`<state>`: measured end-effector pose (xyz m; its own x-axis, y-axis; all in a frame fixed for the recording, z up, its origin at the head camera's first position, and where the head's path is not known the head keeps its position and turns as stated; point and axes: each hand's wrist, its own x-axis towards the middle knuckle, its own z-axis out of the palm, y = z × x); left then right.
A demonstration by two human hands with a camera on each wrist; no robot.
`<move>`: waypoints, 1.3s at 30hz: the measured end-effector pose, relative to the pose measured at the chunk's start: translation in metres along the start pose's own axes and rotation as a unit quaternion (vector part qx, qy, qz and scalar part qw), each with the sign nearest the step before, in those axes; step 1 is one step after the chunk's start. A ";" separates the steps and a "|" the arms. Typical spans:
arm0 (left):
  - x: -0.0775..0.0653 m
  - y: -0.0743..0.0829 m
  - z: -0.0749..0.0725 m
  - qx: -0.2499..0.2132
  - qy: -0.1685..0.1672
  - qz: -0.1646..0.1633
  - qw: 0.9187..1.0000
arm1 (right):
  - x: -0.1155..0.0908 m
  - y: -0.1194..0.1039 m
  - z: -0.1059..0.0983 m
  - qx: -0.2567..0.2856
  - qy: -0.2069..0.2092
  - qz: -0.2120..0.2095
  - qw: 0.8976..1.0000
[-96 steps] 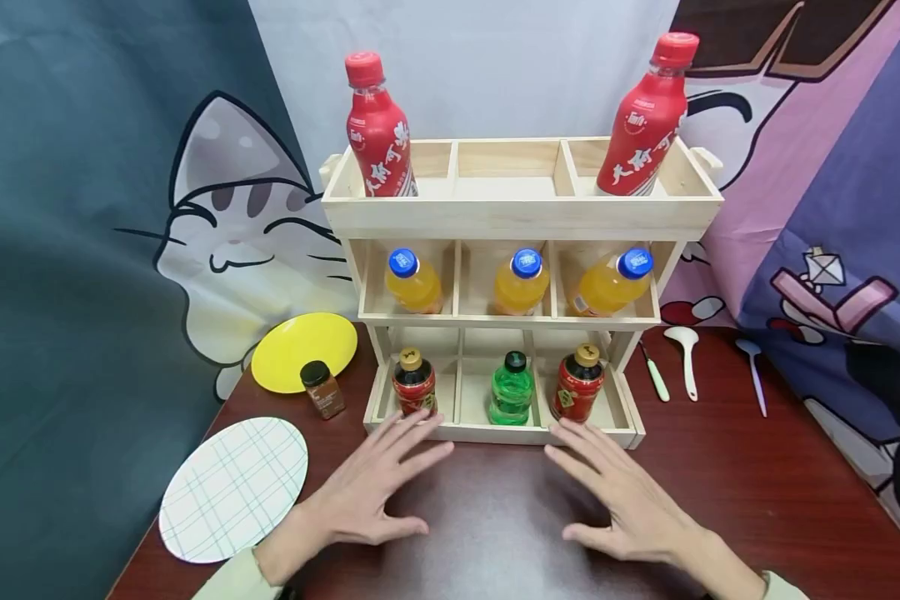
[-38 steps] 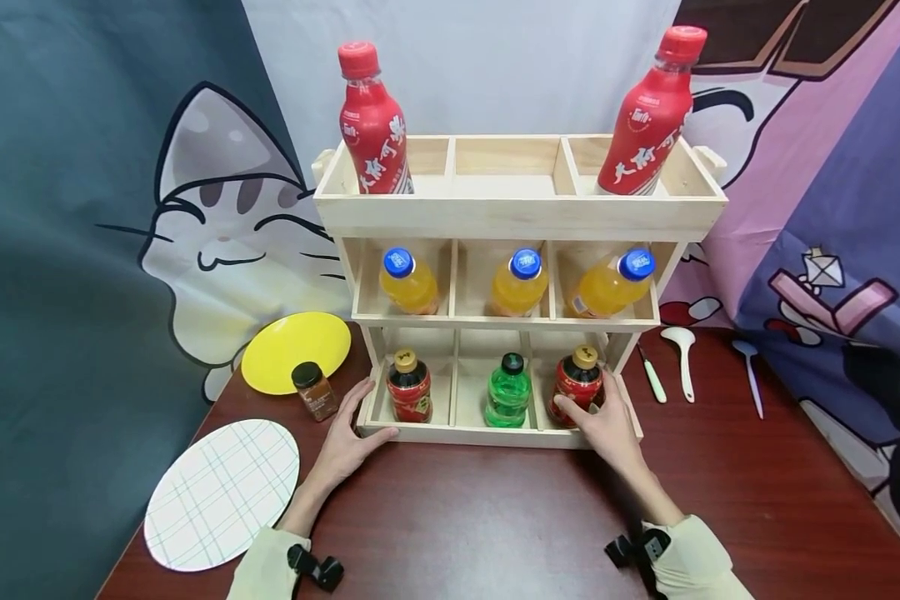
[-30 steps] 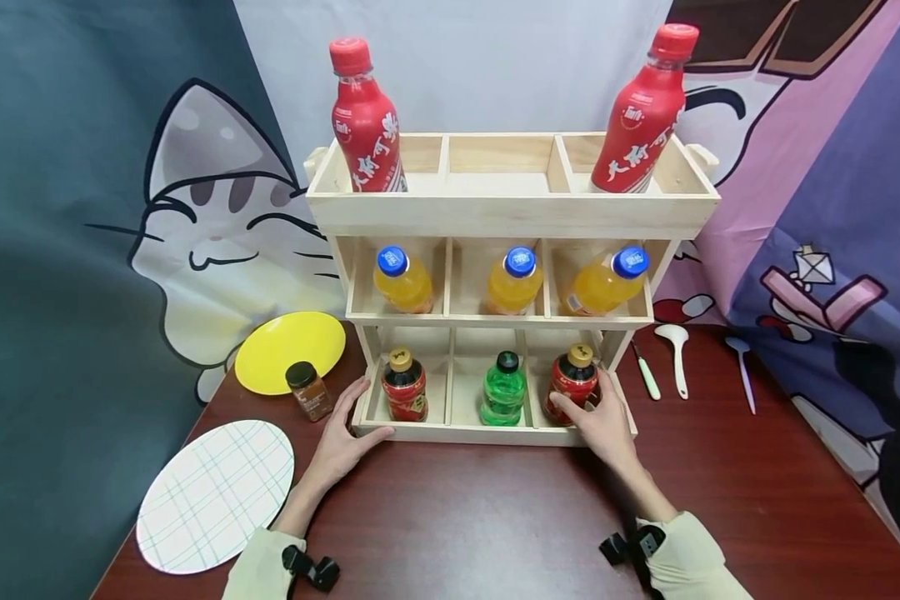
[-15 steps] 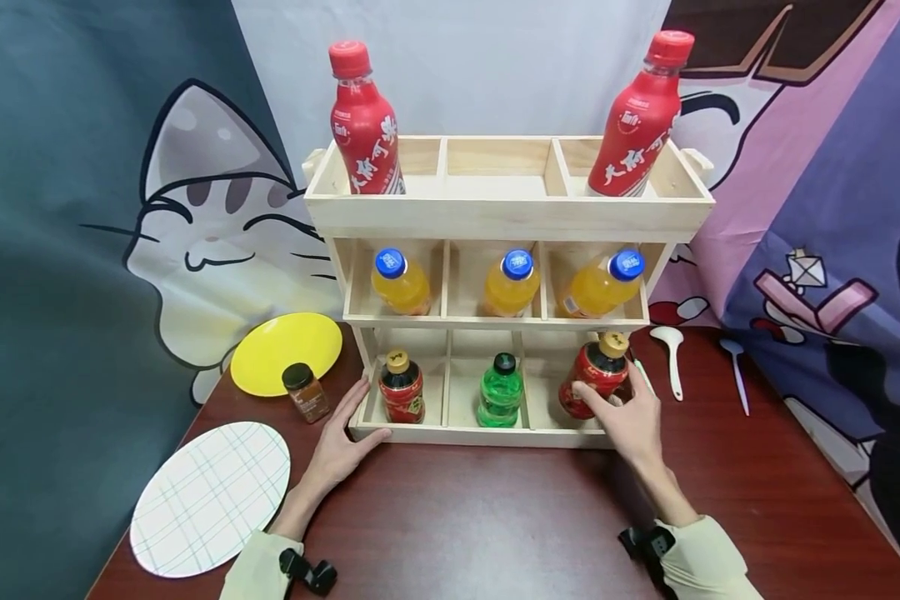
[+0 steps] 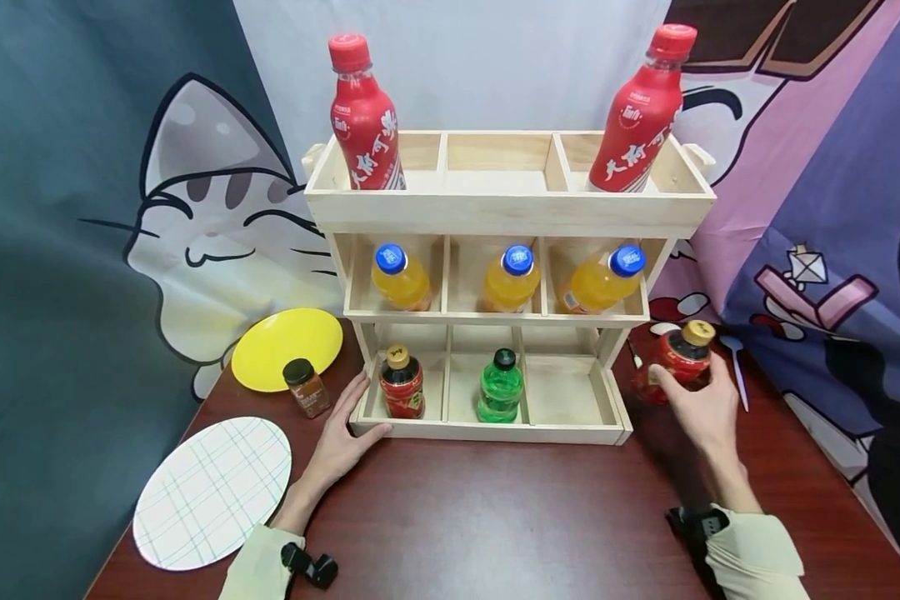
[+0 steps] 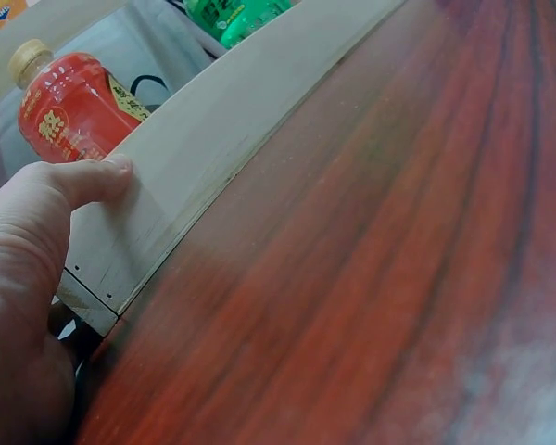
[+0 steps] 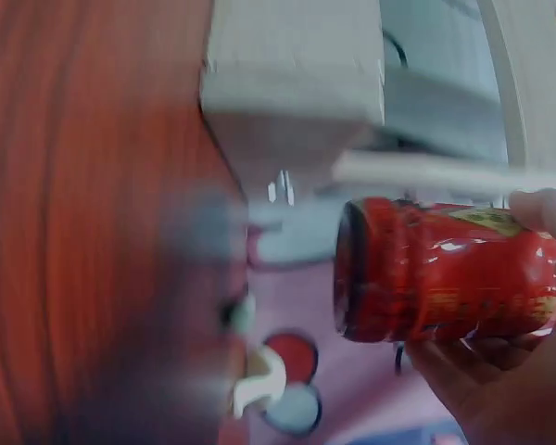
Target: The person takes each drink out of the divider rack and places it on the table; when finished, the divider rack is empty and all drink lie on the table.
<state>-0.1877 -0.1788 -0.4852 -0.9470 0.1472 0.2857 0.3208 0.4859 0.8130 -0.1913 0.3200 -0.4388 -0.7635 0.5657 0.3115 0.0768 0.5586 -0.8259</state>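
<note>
A dark bottle with a gold cap and red label [image 5: 677, 362] is hanging in the air just to the right of the wooden rack [image 5: 506, 215], above the table [image 5: 495, 508]. It is standing out glossy red, dark at the neck under the cap and leaning toward the right; the right wrist view is showing a shiny wrapper and a dark base, both too blurred for reading the print. The right hand [image 5: 708, 408] is grasping it round the body, thumb on the near side. The left hand [image 5: 341, 442] is gripping nothing loose: it is resting spread against the rack's lower left corner, thumb lying on the front board.

The step in hand is seemingly a transfer, the bottle being off the rack and not yet set down. The next move is probably calling for a firm hold, a levelled bottle and care around the purple spoon [image 5: 741, 383] and the white ladle [image 5: 663, 328], which is partly hiding behind the bottle.

Farther out, a matching bottle [image 5: 402, 390] and a green bottle [image 5: 501, 390] are standing in the bottom tier, and a yellow plate [image 5: 270, 354] is lying beyond the left hand.
</note>
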 end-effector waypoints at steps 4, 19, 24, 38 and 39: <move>0.000 -0.002 0.001 -0.005 -0.001 0.001 1.000 | 0.021 0.019 -0.025 -0.035 -0.009 0.070 0.997; 0.000 -0.004 0.000 -0.012 0.003 0.002 1.000 | 0.053 0.087 -0.102 -0.030 0.081 0.281 0.956; 0.002 -0.005 0.001 -0.005 -0.003 0.001 1.000 | 0.054 0.095 -0.105 0.015 0.100 0.300 0.949; 0.000 -0.003 0.001 -0.015 0.000 0.005 1.000 | 0.051 0.069 -0.111 0.020 0.121 0.210 0.970; 0.000 -0.003 0.001 -0.015 0.002 0.006 1.000 | 0.050 0.063 -0.112 0.009 0.124 0.195 0.973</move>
<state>-0.1890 -0.1792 -0.4884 -0.9427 0.1498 0.2981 0.3334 0.4574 0.8244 -0.1528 0.4514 -0.4227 -0.5003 0.8626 0.0746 0.3174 0.2629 -0.9111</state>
